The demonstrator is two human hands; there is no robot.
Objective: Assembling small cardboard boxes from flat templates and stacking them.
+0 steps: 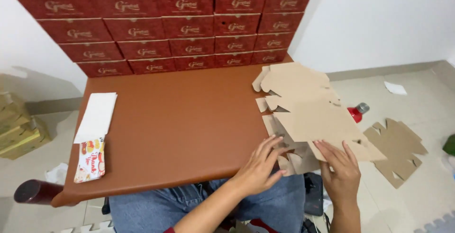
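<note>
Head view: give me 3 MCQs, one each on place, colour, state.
1. Where does the stack of flat cardboard sheets lie?
A. right side of the table
B. left side of the table
C. on the stacked boxes

2. What colour are the stacked boxes at the back?
A. blue
B. dark red
C. green

3. What is the state of the left hand and right hand?
A. both lifted in the air
B. both closed into fists
C. both open, fingers on the cardboard

Answers:
1 A: the sheets overhang the right edge of the brown table.
2 B: the boxes are dark red.
3 C: the fingers lie spread on the sheets.
</note>
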